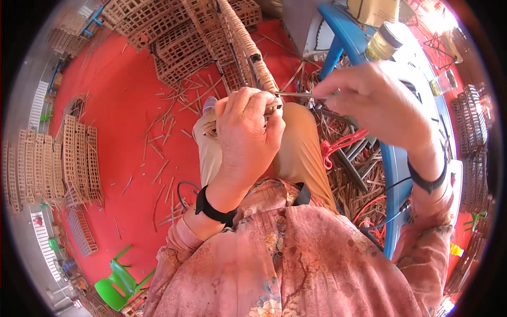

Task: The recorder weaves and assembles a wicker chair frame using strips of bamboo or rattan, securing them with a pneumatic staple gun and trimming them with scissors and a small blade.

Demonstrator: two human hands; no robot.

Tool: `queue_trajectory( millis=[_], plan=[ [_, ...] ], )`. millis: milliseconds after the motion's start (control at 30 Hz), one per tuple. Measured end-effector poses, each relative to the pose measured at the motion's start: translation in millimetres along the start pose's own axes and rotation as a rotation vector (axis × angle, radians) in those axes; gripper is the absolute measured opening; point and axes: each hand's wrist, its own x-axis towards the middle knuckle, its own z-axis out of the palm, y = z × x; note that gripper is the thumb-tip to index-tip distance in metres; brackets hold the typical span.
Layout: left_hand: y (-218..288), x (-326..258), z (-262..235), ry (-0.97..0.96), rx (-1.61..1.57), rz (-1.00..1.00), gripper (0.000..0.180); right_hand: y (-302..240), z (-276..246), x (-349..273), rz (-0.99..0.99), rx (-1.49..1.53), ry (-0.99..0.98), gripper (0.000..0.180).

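A seated person's left hand [245, 134] clenches around the end of a woven rattan frame [248, 50] resting over the knee, while the right hand [369, 100] pinches a thin cane strip [298, 95] stretched between both hands. Finished lattice panels [79, 158] lie on the red floor [121, 90]; a bottle [384, 41] stands on a blue plastic chair [393, 174] nearby.

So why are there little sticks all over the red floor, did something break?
Thin cane scraps lie scattered loose on the red floor beside the woven frames. Nothing looks broken. The left hand grips the wicker piece; the right hand pinches a strip.
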Motion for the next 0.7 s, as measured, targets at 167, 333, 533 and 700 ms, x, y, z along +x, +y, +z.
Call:
queue_trajectory(
  millis=[167,333,533,700],
  plan=[
    [0,5,-5,-0.082,-0.015,0.025,0.015,-10,-16,12,0.086,-0.032,-0.096,0.025],
    [-1,5,-5,-0.069,-0.215,-0.125,0.017,-7,-7,6,0.039,-0.069,-0.031,0.023],
    [-3,9,-8,-0.127,-0.254,-0.263,0.025,0,-4,-2,0.156,-0.044,-0.094,0.02],
    [-6,6,-5,-0.14,-0.249,-0.281,0.028,1,5,-14,0.031,-0.078,0.031,0.019]
  ],
)
